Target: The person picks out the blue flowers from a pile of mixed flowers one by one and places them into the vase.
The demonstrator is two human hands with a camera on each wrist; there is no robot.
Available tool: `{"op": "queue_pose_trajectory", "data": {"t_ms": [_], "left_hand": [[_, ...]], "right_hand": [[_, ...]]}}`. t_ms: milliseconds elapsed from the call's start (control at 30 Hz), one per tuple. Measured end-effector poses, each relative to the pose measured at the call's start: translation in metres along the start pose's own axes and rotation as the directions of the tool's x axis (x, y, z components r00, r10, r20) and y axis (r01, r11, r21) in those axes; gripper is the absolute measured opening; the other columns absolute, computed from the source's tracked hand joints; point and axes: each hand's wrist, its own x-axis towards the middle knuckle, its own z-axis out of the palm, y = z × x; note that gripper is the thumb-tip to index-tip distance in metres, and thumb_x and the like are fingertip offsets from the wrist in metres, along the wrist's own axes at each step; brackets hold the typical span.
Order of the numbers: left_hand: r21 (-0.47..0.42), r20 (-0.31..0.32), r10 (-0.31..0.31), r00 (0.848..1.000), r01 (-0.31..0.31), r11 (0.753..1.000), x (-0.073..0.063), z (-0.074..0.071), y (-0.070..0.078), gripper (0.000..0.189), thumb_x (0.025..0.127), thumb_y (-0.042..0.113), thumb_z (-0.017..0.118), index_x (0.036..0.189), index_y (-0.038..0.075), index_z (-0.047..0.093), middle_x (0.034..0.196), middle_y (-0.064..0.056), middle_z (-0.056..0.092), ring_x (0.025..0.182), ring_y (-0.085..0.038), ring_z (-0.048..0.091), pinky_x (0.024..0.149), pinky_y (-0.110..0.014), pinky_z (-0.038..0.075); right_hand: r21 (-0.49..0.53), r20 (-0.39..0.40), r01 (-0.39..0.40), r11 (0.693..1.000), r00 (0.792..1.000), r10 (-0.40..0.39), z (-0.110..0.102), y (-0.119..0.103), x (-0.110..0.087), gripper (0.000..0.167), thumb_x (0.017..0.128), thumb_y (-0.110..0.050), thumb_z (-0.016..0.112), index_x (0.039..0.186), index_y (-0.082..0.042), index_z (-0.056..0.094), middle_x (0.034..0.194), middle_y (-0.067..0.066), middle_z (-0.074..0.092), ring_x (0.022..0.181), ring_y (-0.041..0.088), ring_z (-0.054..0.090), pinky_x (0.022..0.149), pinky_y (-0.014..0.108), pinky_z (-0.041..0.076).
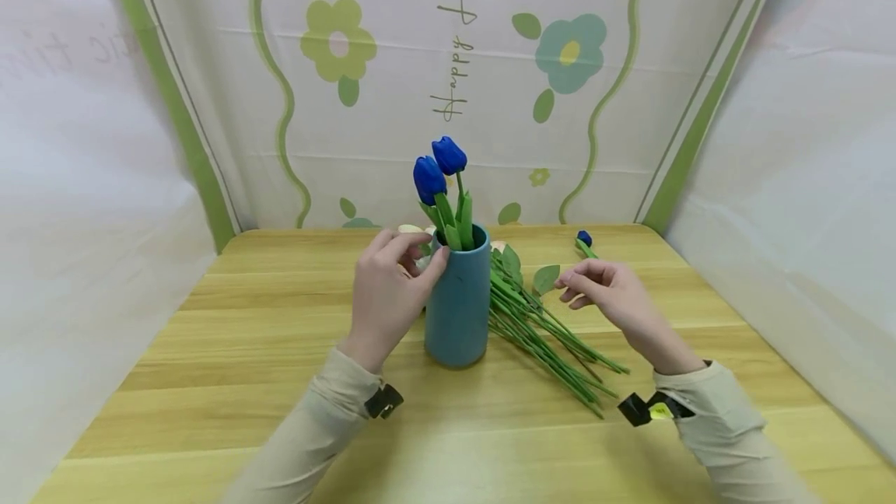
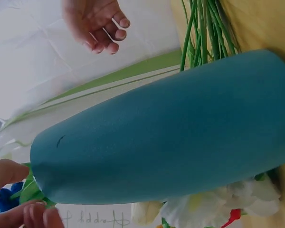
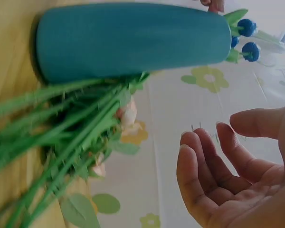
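Observation:
A tall blue-green vase (image 1: 458,309) stands upright on the wooden table. Blue tulips (image 1: 429,180) with green leaves rise from its mouth; three blue blooms show in the right wrist view. My left hand (image 1: 388,286) grips the vase at its rim, thumb at the front and curled fingers at the left side. In the left wrist view, the thumb and fingertips lie right beside the vase's mouth and the leaves. My right hand (image 1: 612,302) hovers to the right of the vase, fingers loosely bent, with nothing in it, as the right wrist view (image 3: 237,175) shows.
Long green stems (image 1: 546,348) lie on the table right of the vase, with pale flowers (image 3: 128,114) partly behind it. Another blue tulip (image 1: 584,239) lies at the back right, beyond my right hand. A printed curtain (image 1: 448,45) hangs behind the table (image 1: 210,379).

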Motion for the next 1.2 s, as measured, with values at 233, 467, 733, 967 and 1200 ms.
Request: {"op": "queue_pose_trajectory", "data": {"t_ms": [233,467,733,967,1200], "left_hand": [[-0.073,0.086,-0.16,0.983,0.167,0.983,-0.01,0.008,-0.001,0.044,0.086,0.027,0.08,0.12,0.002,0.066,0.105,-0.009,0.058,0.092,-0.024,0.058,0.07,-0.033,0.056],[-0.134,0.087,-0.175,0.981,0.186,0.973,-0.017,0.015,-0.002,0.051,0.086,0.024,0.079,0.127,0.001,0.059,0.113,-0.011,0.056,0.097,-0.024,0.058,0.075,-0.037,0.057],[-0.172,0.077,-0.222,0.972,0.232,0.957,-0.028,0.022,-0.001,0.049,0.089,0.022,0.076,0.128,0.001,0.057,0.114,-0.012,0.053,0.101,-0.024,0.057,0.08,-0.038,0.056],[-0.194,0.075,-0.262,0.962,0.272,0.943,-0.038,0.024,0.004,0.048,0.09,0.016,0.075,0.131,0.0,0.055,0.118,-0.013,0.052,0.106,-0.026,0.056,0.082,-0.041,0.055],[-0.202,0.079,-0.319,0.944,0.329,0.922,-0.047,0.026,0.008,0.045,0.091,0.011,0.073,0.13,0.0,0.054,0.122,-0.013,0.052,0.109,-0.026,0.055,0.084,-0.043,0.055]], "right_hand": [[-0.23,-0.007,0.028,0.973,1.0,-0.031,-0.033,0.004,0.023,0.031,0.101,-0.024,0.06,0.106,0.005,0.065,0.096,0.013,0.066,0.084,0.025,0.064,0.071,0.032,0.056],[-0.565,0.05,0.041,0.824,0.999,-0.016,-0.072,0.019,0.049,0.025,0.099,-0.024,0.062,0.101,0.0,0.068,0.092,0.009,0.066,0.078,0.022,0.061,0.067,0.038,0.052],[-0.766,0.155,0.036,0.642,0.979,0.13,-0.103,0.052,0.065,0.025,0.092,-0.023,0.067,0.083,0.0,0.063,0.074,0.002,0.061,0.064,0.017,0.056,0.058,0.04,0.049],[-0.797,0.211,0.026,0.604,0.948,0.237,-0.117,0.077,0.07,0.046,0.084,-0.015,0.068,0.053,-0.02,0.034,0.049,-0.01,0.025,0.047,0.006,0.019,0.047,0.024,0.022],[-0.84,0.193,-0.041,0.541,0.909,0.368,-0.124,0.088,0.07,0.021,0.082,-0.014,0.069,0.076,-0.002,0.052,0.074,0.008,0.051,0.064,0.021,0.046,0.06,0.035,0.043]]}}
